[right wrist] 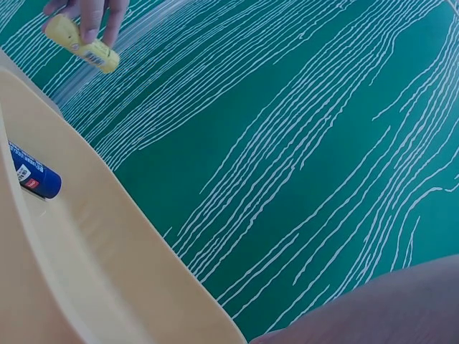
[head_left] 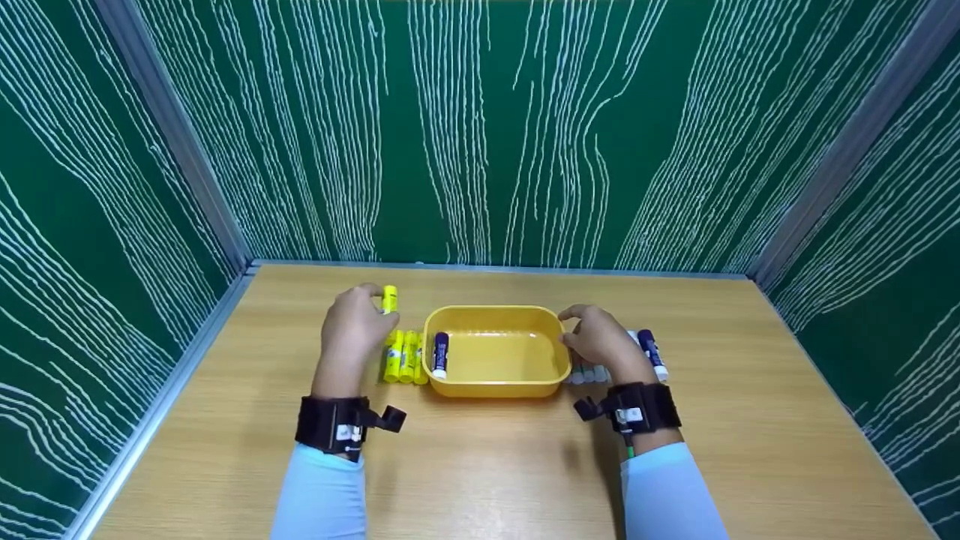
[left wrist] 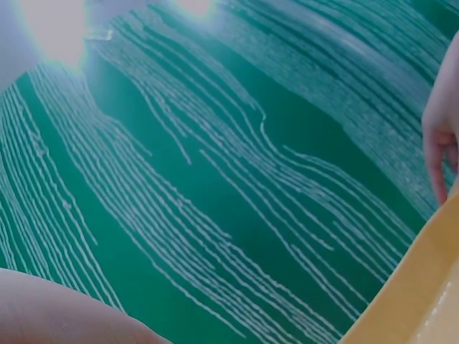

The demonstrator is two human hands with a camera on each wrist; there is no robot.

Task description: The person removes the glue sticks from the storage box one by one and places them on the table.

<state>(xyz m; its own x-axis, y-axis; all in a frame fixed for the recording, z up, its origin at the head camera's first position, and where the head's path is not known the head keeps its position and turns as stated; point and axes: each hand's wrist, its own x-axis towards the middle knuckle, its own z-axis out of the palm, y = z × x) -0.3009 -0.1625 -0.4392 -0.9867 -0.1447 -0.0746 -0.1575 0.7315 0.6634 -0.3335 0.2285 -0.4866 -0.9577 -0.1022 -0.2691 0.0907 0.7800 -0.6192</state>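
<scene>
My left hand (head_left: 356,319) holds a yellow glue stick (head_left: 389,299) upright above the table, left of a yellow plastic container (head_left: 498,389). In the right wrist view the same yellow glue stick (right wrist: 82,44) hangs tilted from the fingers. Inside the container, near its left wall, lies a dark blue glue stick (head_left: 440,355) with a white end. My right hand (head_left: 600,341) is at the container's right rim, thumb and forefinger apart; whether they press on the rim is unclear. Several yellow glue sticks (head_left: 406,358) lie side by side below the left hand.
Beneath the right hand are several whitish sticks (head_left: 589,373), partly hidden. A dark blue glue stick (head_left: 652,353) with a white end lies to their right. Green walls (head_left: 517,135) with white lines enclose the wooden table (head_left: 480,465) at the back and sides.
</scene>
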